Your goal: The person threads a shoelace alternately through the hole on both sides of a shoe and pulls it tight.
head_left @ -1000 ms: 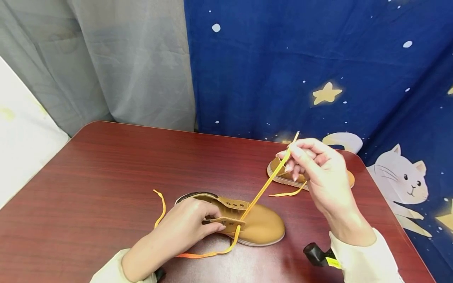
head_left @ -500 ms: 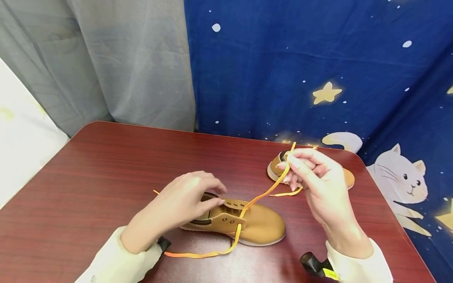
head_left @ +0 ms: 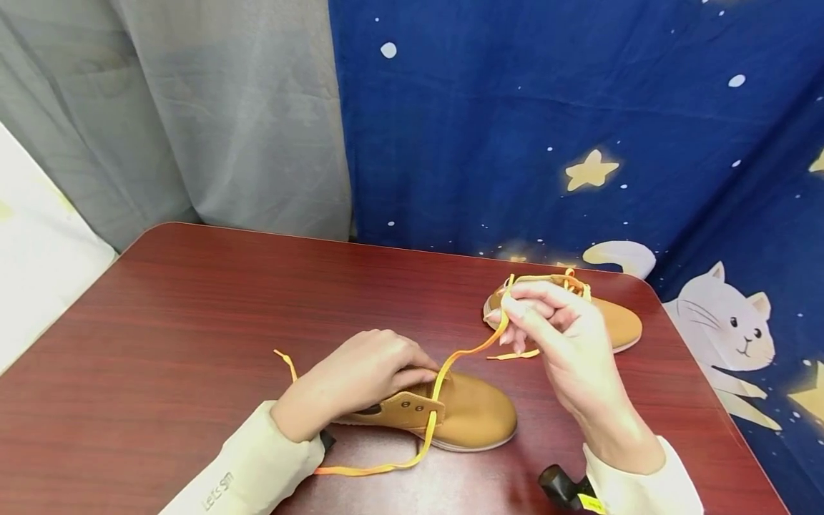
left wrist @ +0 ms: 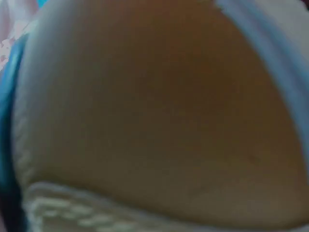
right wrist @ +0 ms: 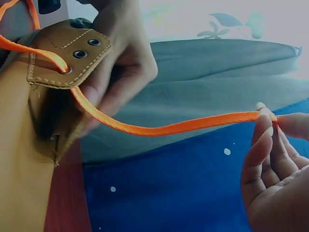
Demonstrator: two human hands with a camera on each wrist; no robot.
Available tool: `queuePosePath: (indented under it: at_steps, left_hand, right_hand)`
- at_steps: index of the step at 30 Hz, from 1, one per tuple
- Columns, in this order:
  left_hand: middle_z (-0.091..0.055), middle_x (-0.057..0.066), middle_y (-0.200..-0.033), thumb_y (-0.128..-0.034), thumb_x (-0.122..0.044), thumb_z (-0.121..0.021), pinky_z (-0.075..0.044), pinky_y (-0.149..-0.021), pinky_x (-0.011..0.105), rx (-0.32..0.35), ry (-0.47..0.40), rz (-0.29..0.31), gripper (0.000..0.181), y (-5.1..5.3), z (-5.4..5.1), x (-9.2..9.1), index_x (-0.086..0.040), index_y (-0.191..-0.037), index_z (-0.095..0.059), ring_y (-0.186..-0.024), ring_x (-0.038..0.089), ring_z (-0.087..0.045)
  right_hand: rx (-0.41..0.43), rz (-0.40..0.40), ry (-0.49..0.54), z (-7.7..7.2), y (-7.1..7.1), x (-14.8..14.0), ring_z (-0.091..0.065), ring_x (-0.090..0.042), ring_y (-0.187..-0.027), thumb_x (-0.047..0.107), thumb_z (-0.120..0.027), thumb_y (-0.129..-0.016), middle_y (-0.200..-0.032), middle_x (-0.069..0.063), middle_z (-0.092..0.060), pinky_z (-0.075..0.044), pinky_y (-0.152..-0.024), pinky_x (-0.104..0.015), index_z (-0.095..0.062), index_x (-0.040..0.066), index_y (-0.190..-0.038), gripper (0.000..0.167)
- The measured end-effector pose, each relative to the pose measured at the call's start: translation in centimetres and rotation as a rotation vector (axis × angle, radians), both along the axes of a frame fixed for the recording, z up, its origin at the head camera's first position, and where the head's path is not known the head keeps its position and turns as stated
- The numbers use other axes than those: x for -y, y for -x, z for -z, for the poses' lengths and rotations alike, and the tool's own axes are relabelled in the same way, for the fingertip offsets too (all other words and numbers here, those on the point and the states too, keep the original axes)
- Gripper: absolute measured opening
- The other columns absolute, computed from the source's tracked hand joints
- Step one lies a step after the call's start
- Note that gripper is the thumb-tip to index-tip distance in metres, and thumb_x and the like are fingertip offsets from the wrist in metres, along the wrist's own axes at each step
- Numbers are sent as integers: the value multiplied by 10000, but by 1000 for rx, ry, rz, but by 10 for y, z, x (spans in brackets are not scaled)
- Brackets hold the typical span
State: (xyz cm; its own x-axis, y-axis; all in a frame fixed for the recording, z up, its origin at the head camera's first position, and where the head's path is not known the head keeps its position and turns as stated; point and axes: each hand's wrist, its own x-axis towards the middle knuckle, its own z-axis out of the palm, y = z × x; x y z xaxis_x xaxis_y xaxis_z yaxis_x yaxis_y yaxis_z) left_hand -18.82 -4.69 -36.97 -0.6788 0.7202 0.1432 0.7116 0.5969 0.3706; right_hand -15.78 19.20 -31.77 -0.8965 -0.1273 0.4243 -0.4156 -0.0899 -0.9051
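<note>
A tan shoe (head_left: 481, 415) lies on its sole, toe to the right. Its near eyelet flap (head_left: 394, 415) has an orange-yellow lace (head_left: 430, 433) through the frontmost hole. My left hand (head_left: 360, 375) reaches over the shoe opening; in the right wrist view that hand (right wrist: 129, 53) pinches the far flap (right wrist: 67, 140), its fingertips partly hidden. Above and right of the toe, my right hand (head_left: 569, 343) pinches the lace near its tip, which pokes up past the fingers. The lace (right wrist: 169, 129) sags between flap and fingertips. Blurred tan shoe surface (left wrist: 154, 116) fills the left wrist view.
A second tan shoe (head_left: 618, 323) with a laced front stands behind my right hand, one lace end trailing on the reddish table (head_left: 212, 300). The first shoe's other lace end (head_left: 286, 359) lies left of it. Grey and blue curtains (head_left: 450, 129) hang behind.
My left hand has let go of the near flap and moved right, over to the far flap. My right hand has come lower and left, and the taut lace has gone slack.
</note>
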Motion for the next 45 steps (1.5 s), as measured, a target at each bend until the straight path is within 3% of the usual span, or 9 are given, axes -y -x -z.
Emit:
queuePosePath:
  at_steps: [6, 11, 16, 19, 23, 27, 34, 40, 45]
  left_hand:
    - [-695, -156, -783, -1004, -339, -617, -467, -604, 267, -75, -48, -135, 174, 3, 4, -5, -269, -948, -766, -648, 45, -562]
    - [-733, -104, -846, -1011, -261, -614, -517, -690, 289, 2, -121, -217, 171, 7, 6, -5, -207, -983, -774, -713, 70, -612]
    - [-727, -71, -856, -1020, -198, -593, -518, -726, 294, 62, -170, -232, 180, 8, 6, -3, -161, -1005, -769, -722, 77, -589]
    - [-736, -72, -871, -1021, -204, -592, -523, -737, 294, 64, -167, -233, 181, 8, 6, -4, -169, -1008, -769, -734, 73, -599]
    - [-740, -68, -875, -1018, -211, -600, -516, -728, 284, 60, -164, -234, 175, 8, 6, -4, -171, -1012, -770, -728, 71, -595]
    - [-730, -67, -854, -1015, -205, -604, -494, -701, 271, 71, -173, -247, 172, 9, 5, -3, -166, -1011, -772, -707, 74, -573]
    - [-735, -69, -864, -1018, -218, -601, -508, -714, 284, 101, -167, -282, 174, 8, 7, -4, -177, -1002, -770, -715, 76, -588]
    - [-736, -52, -867, -1018, -214, -601, -511, -715, 293, 133, -167, -314, 177, 9, 6, -6, -154, -1009, -767, -724, 87, -597]
    - [-746, -49, -895, -1020, -222, -598, -519, -746, 303, 163, -173, -332, 185, 9, 4, -6, -152, -1012, -769, -756, 90, -614]
  right_hand:
    - [53, 23, -134, 5, 3, 5, -644, -132, -567, -14, -627, -960, -809, -2, -772, -519, -536, -259, -723, 81, -1014, 145]
    - [110, 19, -236, 16, 8, 10, -649, -121, -586, 39, -651, -962, -769, 49, -759, -524, -549, -257, -703, 62, -1016, 78]
    - [148, 50, -390, 23, 14, 11, -686, -74, -671, 122, -682, -962, -775, 92, -755, -564, -602, -267, -693, 23, -1053, 134]
    - [162, 48, -428, 24, 15, 9, -731, -84, -775, 146, -685, -962, -848, 15, -774, -604, -679, -302, -696, 37, -1063, 149]
    - [128, -47, -488, 30, 18, 10, -745, -129, -937, 136, -650, -985, -943, -119, -767, -581, -846, -246, -689, 45, -1077, 135]
    - [138, -127, -555, 39, 24, 15, -726, -182, -1049, 169, -618, -1009, -1080, -119, -768, -537, -874, -192, -674, 47, -1071, 147]
    - [228, -75, -718, 49, 26, 15, -706, -137, -820, 173, -626, -998, -814, -57, -749, -496, -770, -195, -704, 73, -1012, 127]
    - [375, -125, -644, 52, 25, 20, -735, -145, -722, 147, -635, -979, -879, -113, -786, -569, -590, -242, -711, -1, -1007, 169]
    - [374, -160, -703, 59, 24, 25, -540, -60, -499, 103, -633, -942, -783, -44, -769, -408, -457, -178, -741, 44, -934, 124]
